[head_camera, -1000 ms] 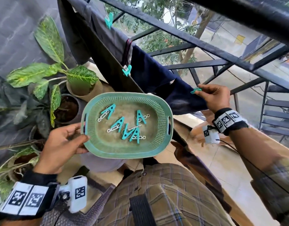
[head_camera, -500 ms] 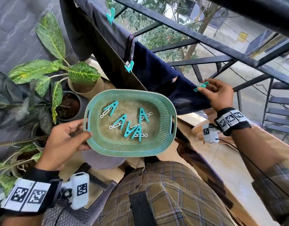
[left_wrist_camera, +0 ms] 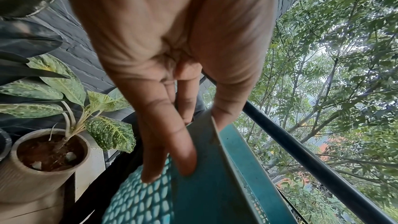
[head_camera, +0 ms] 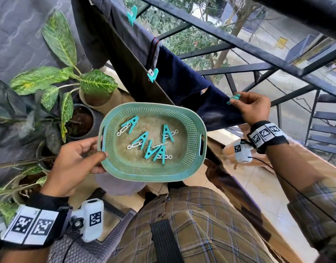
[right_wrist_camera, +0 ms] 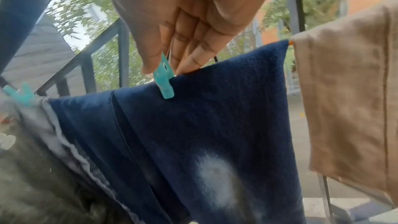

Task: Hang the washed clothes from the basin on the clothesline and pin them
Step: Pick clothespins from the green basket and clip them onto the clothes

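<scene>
My left hand grips the rim of a green plastic basket, thumb on top and fingers under it. Several teal clothes pegs lie inside. A navy cloth hangs over the clothesline. My right hand pinches a teal peg that sits on the navy cloth's top edge. Two other teal pegs hold dark clothes farther left on the line.
Potted plants stand at the left against a dark wall. A black metal railing runs behind the line. A tan cloth hangs right of the navy one. A grey garment hangs to its left.
My right hand has raised the peg a little and set it onto the navy cloth's top edge. The basket in my left hand has hardly moved.
</scene>
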A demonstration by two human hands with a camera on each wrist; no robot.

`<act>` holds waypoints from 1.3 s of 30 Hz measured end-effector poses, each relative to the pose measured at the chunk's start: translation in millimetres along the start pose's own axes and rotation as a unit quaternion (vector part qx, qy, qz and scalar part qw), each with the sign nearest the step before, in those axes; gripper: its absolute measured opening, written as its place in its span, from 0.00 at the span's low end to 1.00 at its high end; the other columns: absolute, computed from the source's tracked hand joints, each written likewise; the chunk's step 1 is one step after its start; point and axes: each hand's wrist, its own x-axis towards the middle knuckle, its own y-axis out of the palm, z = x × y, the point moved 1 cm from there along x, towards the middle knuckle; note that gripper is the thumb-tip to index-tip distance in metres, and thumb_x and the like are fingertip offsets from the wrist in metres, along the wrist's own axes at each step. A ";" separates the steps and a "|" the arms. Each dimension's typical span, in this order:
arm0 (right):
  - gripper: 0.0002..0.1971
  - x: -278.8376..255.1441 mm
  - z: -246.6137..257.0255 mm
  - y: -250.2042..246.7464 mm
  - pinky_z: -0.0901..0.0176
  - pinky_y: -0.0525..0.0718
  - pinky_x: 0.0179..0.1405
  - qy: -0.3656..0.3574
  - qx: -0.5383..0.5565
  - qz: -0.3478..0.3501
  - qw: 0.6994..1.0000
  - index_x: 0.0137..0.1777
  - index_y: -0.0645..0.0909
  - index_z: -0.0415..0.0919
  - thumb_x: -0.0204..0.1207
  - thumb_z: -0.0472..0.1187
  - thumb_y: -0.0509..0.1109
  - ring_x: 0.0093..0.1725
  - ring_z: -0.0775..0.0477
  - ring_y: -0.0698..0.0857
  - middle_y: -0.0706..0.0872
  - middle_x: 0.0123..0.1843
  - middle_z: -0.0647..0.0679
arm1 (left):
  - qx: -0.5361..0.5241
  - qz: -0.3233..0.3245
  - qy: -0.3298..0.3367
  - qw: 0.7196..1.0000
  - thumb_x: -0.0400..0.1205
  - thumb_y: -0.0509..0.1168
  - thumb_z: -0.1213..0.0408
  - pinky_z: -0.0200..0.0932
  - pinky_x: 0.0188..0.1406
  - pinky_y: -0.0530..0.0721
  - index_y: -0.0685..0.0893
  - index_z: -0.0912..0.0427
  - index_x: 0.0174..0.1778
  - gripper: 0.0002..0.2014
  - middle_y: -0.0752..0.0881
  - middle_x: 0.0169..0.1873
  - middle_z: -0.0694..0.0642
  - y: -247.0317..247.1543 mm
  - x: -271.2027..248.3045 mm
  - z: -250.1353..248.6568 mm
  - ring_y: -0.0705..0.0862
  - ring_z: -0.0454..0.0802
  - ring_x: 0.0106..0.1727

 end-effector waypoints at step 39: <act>0.24 -260.0 178.3 185.9 0.50 0.79 0.60 -0.448 -0.470 0.428 0.629 0.71 0.80 0.46 0.74 0.31 0.67 0.65 0.37 0.83 0.85 0.66 0.42 | 0.001 0.065 0.080 0.995 0.79 0.68 0.76 0.56 0.42 0.91 0.91 0.51 0.38 0.15 0.80 0.37 0.61 -46.1 -56.1 68.8 0.89 0.54 0.45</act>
